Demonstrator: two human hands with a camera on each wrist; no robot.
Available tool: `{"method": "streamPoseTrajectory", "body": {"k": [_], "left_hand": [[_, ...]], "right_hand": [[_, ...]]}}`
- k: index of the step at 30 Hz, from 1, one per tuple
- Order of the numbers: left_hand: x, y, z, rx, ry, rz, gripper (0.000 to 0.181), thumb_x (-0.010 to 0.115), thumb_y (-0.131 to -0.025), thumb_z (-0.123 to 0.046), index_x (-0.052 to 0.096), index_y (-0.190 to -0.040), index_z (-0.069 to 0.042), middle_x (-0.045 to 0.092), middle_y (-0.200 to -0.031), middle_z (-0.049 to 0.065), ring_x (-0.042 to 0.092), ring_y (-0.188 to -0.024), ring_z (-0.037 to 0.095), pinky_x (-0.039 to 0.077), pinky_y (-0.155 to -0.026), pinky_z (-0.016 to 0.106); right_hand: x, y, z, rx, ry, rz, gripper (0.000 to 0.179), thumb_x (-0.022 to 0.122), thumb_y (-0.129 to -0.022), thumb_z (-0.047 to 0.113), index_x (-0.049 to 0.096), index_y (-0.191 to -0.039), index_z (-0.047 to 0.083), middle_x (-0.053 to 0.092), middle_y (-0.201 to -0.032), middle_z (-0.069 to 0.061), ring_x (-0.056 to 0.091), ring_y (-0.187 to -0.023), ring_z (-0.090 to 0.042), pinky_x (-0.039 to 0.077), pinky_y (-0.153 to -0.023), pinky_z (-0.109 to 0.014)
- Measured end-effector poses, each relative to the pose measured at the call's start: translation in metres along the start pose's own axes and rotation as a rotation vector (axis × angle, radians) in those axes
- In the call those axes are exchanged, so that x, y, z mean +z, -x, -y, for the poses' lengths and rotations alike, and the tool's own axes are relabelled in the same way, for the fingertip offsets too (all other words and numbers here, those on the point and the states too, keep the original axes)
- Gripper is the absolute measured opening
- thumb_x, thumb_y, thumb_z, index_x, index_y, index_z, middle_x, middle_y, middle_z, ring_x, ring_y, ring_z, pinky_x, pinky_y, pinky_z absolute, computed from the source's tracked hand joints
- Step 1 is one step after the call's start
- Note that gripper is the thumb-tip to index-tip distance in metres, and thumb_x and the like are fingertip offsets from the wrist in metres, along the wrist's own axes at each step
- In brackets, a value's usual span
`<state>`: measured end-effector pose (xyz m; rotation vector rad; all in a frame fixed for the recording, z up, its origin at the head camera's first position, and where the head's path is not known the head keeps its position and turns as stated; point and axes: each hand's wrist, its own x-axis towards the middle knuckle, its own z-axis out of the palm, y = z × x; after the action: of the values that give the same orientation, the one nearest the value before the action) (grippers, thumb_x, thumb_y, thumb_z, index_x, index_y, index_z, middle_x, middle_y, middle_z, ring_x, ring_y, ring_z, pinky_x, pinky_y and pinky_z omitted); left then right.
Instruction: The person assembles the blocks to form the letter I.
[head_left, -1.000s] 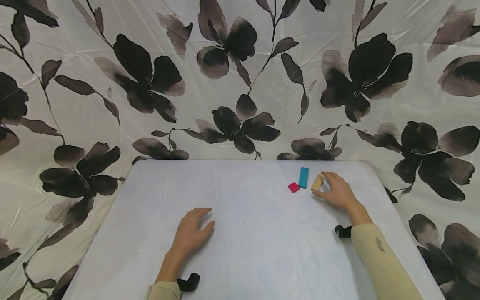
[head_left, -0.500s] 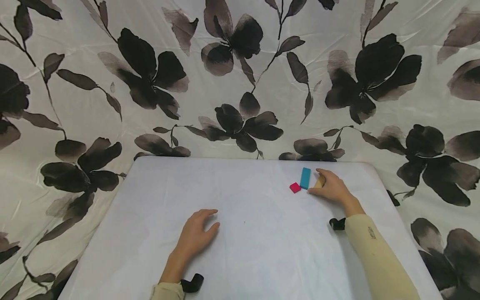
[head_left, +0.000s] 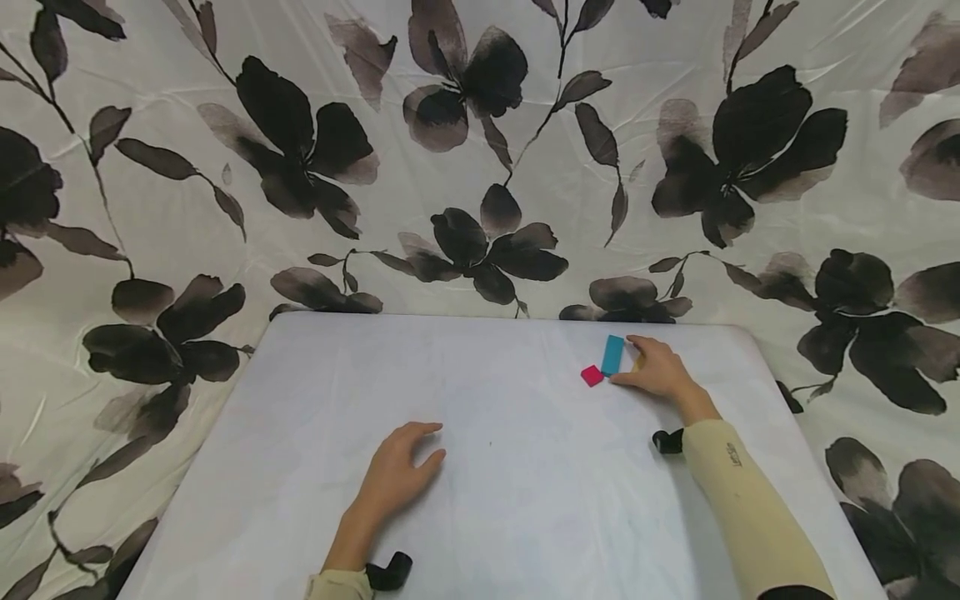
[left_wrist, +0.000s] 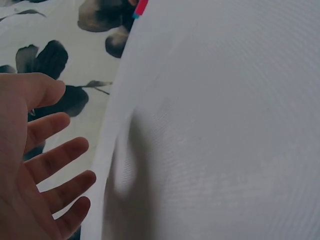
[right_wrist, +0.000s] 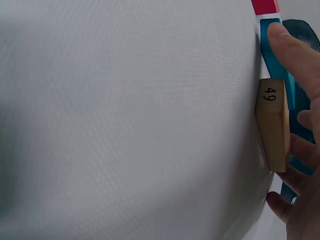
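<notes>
My right hand (head_left: 658, 367) reaches over a wooden block (right_wrist: 272, 130) marked 49, hiding most of it in the head view. Its thumb and fingers stand spread apart. In the right wrist view the thumb overlaps a long blue block (right_wrist: 270, 47), and the other fingers lie beyond the wooden block. From the head, the thumb tip is right at the blue block's near end and the index fingertip is beside its far end. A red block (head_left: 592, 376) lies at the blue block's near left corner. My left hand (head_left: 399, 468) hovers over the white table, fingers relaxed, holding nothing.
The white table (head_left: 510, 517) ends at a back edge close behind the blocks. Beyond it hangs a pale cloth (head_left: 585, 42) with dark flowers. A black wrist mount (head_left: 389, 572) sits on the left wrist, another mount (head_left: 667, 442) on the right.
My right hand has moved left over the wooden block toward the blue one, covering more of the wooden block. My left hand has drifted slightly right. The head view has shifted a little.
</notes>
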<state>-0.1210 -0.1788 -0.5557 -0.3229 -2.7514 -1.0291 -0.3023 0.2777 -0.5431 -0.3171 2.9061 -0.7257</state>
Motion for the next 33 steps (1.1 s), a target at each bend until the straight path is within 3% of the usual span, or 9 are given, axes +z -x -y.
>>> {"method": "streamPoseTrajectory", "body": {"k": [15, 26, 33], "left_hand": [[0.015, 0.000, -0.011, 0.019, 0.005, 0.052, 0.035, 0.075, -0.085, -0.026, 0.068, -0.118, -0.017, 0.065, -0.117, -0.006, 0.057, -0.114, 0.016, 0.043, -0.096, 0.038], [0.026, 0.002, -0.017, 0.057, 0.008, 0.065, 0.033, 0.074, -0.085, -0.026, 0.068, -0.117, -0.020, 0.064, -0.116, -0.009, 0.058, -0.112, 0.013, 0.045, -0.094, 0.038], [0.032, 0.003, -0.024, 0.079, 0.010, 0.091, 0.033, 0.074, -0.085, -0.026, 0.068, -0.117, -0.021, 0.064, -0.116, -0.010, 0.057, -0.113, 0.012, 0.045, -0.094, 0.036]], "right_hand": [[0.004, -0.008, 0.003, 0.001, 0.074, 0.000, 0.098, 0.079, -0.073, 0.055, 0.042, -0.142, -0.003, 0.044, -0.138, -0.029, 0.038, -0.127, -0.048, 0.029, -0.097, -0.068], [0.004, -0.015, 0.007, 0.040, 0.081, 0.050, 0.098, 0.078, -0.073, 0.054, 0.039, -0.144, -0.002, 0.036, -0.141, -0.031, 0.032, -0.128, -0.049, 0.027, -0.097, -0.070], [0.004, -0.015, 0.004, 0.051, 0.056, 0.029, 0.096, 0.079, -0.073, 0.051, 0.039, -0.144, -0.001, 0.035, -0.141, -0.032, 0.031, -0.128, -0.049, 0.027, -0.097, -0.070]]}}
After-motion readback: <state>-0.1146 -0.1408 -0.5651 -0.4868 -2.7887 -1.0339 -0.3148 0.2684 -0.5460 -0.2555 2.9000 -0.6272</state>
